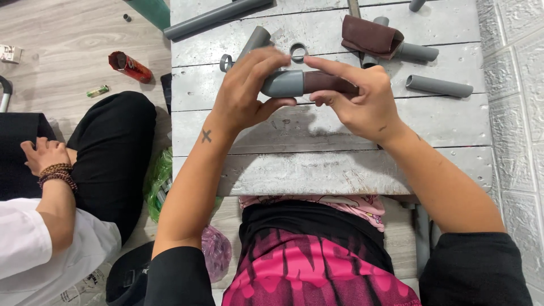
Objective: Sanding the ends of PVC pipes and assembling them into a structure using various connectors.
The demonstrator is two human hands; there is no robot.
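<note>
My left hand (249, 88) grips a grey plastic pipe elbow (283, 84) over the whitewashed plank table (317, 170). A grey pipe (255, 41) runs from the elbow up and to the left behind my fingers. My right hand (360, 99) holds a dark brown sleeve-like piece (328, 83) that sticks out of the elbow's right end, with my index finger stretched along its top. Both hands meet at the joint, a little above the boards.
Loose grey pipe pieces lie on the table: a long one (218, 17) at the top left, a short one (439, 86) at the right, one (416, 52) under a brown cloth (371, 35). Two grey rings (298, 51) lie behind my hands. Another person sits at the left, hand (45, 154) on a knee. A red can (130, 66) lies on the floor.
</note>
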